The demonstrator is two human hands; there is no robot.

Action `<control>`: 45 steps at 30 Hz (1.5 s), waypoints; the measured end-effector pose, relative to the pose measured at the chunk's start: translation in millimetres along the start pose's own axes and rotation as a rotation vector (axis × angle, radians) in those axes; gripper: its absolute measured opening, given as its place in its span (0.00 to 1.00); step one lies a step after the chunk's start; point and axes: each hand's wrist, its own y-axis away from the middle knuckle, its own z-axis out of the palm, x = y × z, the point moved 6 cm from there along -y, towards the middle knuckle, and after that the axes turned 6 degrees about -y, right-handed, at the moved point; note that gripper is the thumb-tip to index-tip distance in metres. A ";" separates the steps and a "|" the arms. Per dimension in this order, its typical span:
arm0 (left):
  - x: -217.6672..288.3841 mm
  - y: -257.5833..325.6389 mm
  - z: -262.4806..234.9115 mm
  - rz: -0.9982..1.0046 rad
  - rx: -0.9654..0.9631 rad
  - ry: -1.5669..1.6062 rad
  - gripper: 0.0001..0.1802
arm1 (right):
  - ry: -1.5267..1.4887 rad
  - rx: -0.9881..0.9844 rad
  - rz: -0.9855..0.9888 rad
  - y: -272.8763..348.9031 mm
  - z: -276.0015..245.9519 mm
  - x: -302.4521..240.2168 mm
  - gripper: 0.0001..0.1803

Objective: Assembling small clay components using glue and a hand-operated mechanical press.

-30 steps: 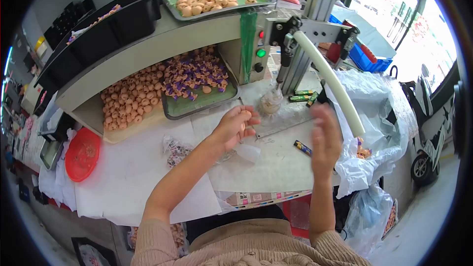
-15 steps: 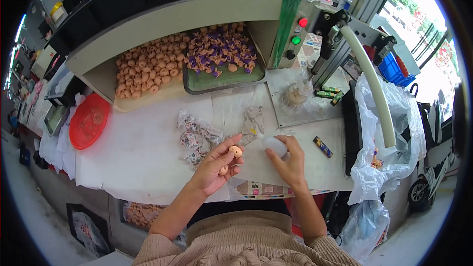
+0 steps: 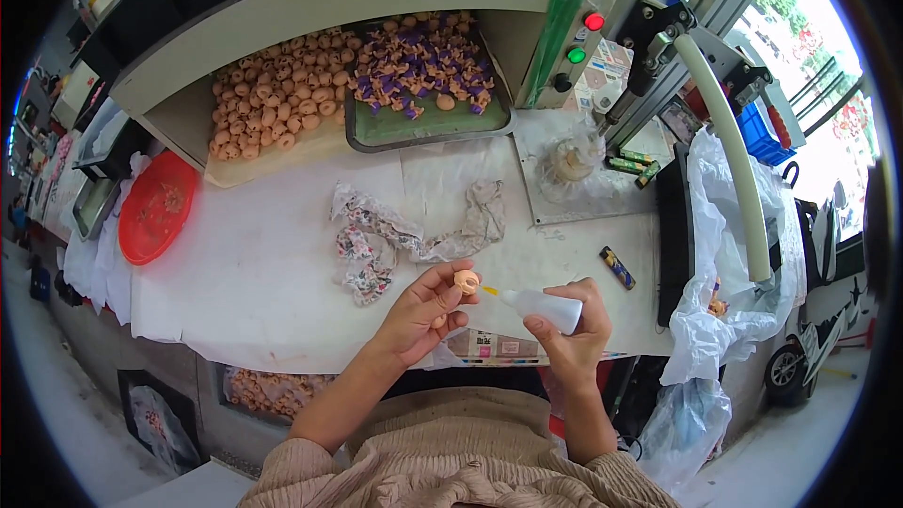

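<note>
With left hand (image 3: 420,313) part-closed, pinching a round peach-coloured piece (image 3: 466,282) over the white-covered counter (image 3: 254,273); with right hand (image 3: 576,331) curled, gripping a translucent white squeeze bottle (image 3: 546,309), ideally steadying its yellow tip (image 3: 490,291) beside the piece.

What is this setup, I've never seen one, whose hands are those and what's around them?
No robot here: a person works bare-handed, seen from a fisheye camera on their head, which bends straight edges. The left hand holds a tan ball up, another lower. The right hand holds a white bottle, its yellow tip aimed at that first ball. On the table lie a cloth and a dark tube, with a red bowl at the left. Behind are a pile of balls and a tray of purple-and-tan pieces. At the right stands a machine with a long pale handle.
</note>
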 end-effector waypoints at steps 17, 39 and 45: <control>-4.6 -11.6 1.1 0.051 -0.020 -0.033 0.18 | 0.080 -0.010 -0.015 -1.2 3.2 14.8 0.20; -13.8 -17.9 7.0 0.091 -0.030 -0.021 0.20 | 0.167 -0.019 -0.155 0.1 -12.2 2.0 0.16; -15.2 -19.7 6.3 0.093 -0.022 -0.030 0.20 | 0.131 -0.029 -0.069 1.7 -12.0 9.3 0.17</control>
